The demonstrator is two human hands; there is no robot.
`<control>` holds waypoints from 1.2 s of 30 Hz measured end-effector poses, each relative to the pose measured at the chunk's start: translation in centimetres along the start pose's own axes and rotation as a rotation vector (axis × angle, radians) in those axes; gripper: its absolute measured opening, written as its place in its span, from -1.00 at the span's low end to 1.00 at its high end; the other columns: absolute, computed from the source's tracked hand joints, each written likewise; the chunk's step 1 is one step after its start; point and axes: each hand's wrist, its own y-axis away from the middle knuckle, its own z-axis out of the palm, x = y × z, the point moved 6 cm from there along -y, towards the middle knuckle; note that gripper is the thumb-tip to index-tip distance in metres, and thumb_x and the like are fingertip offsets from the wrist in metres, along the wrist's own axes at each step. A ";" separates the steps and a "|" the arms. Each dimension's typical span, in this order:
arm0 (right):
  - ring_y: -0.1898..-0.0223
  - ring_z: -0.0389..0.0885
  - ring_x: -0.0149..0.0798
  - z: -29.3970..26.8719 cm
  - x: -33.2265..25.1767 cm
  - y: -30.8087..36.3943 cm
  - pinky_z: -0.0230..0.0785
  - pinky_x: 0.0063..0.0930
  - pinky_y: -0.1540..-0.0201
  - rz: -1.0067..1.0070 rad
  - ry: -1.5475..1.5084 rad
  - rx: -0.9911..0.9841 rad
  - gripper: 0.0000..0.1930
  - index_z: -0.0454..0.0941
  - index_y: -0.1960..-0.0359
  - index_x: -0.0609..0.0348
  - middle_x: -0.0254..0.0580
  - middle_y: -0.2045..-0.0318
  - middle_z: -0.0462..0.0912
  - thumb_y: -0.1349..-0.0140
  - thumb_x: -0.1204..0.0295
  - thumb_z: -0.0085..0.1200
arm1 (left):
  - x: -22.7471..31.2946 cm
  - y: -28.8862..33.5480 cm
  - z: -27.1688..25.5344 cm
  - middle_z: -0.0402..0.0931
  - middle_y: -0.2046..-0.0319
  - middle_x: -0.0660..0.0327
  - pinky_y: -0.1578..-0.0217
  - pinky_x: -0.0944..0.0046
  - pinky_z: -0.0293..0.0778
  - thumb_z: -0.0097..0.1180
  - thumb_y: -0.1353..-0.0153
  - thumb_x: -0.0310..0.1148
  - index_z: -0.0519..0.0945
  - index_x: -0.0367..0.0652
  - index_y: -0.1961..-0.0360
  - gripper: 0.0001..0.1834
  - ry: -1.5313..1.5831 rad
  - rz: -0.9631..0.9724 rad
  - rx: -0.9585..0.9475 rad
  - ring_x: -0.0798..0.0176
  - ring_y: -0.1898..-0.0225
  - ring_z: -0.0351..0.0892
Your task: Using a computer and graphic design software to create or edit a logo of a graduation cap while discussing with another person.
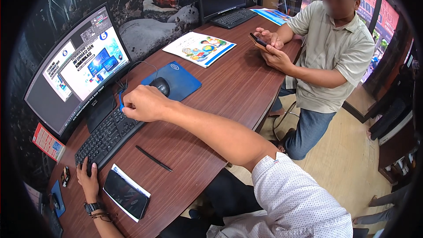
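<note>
Hands (88, 178) at black keyboard (107, 137)

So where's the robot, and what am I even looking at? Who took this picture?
There's no robot here, just a person with two bare hands. The picture comes from a wide camera worn on that person's head, looking down, so straight edges seem bent.

The left grip, a bare hand, rests on the black keyboard. The right grip is curled near the keyboard's other end; something small and blue shows by its fingers, but I can't tell if it's held.

On the brown desk stands a monitor, and a mouse sits on a blue pad. A thin black stick lies there too, and a dark phone on white paper. At the right, another person holds a second phone.
</note>
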 end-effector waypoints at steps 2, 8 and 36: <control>0.44 0.69 0.06 0.1 0.0 0.0 0.52 -0.14 0.33 0.001 0.005 0.001 -0.77 0.66 0.55 0.24 0.01 0.55 0.68 -0.15 0.34 0.16 | 0.0 0.0 0.0 0.14 -0.40 -0.15 -0.38 -0.26 -0.12 0.05 -0.36 0.07 0.43 0.19 -0.35 -0.43 0.000 -0.008 -0.004 -0.20 -0.44 0.06; 0.43 0.69 0.06 0.0 -0.1 0.0 0.52 -0.14 0.32 0.008 0.004 0.000 -0.77 0.66 0.54 0.24 0.01 0.55 0.68 -0.15 0.33 0.16 | 0.0 0.1 -0.2 0.14 -0.40 -0.16 -0.38 -0.25 -0.12 0.05 -0.36 0.07 0.43 0.19 -0.35 -0.43 -0.008 -0.009 -0.001 -0.22 -0.44 0.07; 0.18 0.56 0.06 -2.4 6.6 1.2 0.40 -0.12 0.09 0.108 0.328 0.279 -0.84 0.60 0.41 0.19 -0.06 0.31 0.60 -0.19 0.35 0.18 | 1.9 1.0 0.1 0.15 -0.34 -0.25 -0.29 -0.55 -0.24 0.20 -0.21 0.16 0.56 0.16 -0.23 -0.39 0.115 0.004 0.074 -0.30 -0.43 -0.01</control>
